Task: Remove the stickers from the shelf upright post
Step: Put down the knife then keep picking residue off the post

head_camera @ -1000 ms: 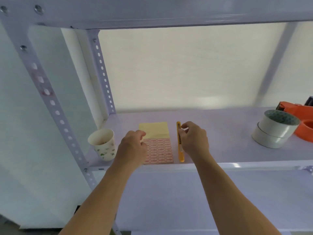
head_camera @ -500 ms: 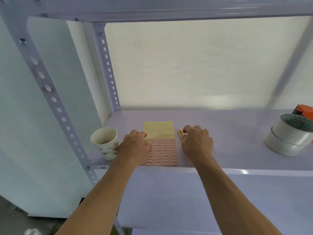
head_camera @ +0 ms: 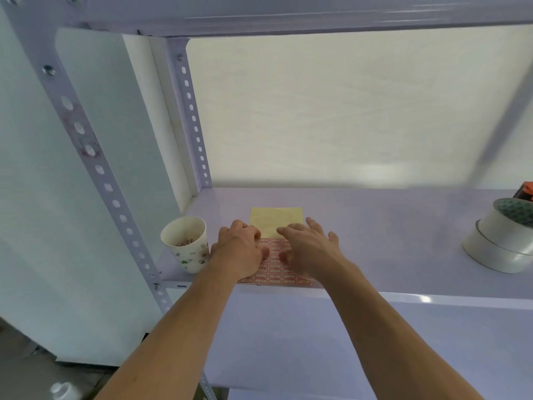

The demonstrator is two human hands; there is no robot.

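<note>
The front post (head_camera: 113,194) slants up the left side, and faint reddish stickers (head_camera: 86,143) cling round a few of its upper holes, well above both hands. A paper cup (head_camera: 187,246) stands on the shelf (head_camera: 389,226) just beside the post's foot, with small reddish scraps inside. Further back, the rear post (head_camera: 192,116) rises from the shelf's corner.

The left hand (head_camera: 239,251) lies knuckles up on the left edge of the label sheet (head_camera: 278,274), its fingers curled under; whether they pinch anything I cannot tell. The sheet lies flat at the shelf's front edge, red-framed labels on its near part, bare yellow backing on its far part. The right hand (head_camera: 310,249) rests over the sheet's right side with fingers spread and fairly straight, gripping nothing.

Far right, two stacked tape rolls (head_camera: 501,249) sit on the shelf, with an orange dispenser (head_camera: 525,192) partly in view behind them.
</note>
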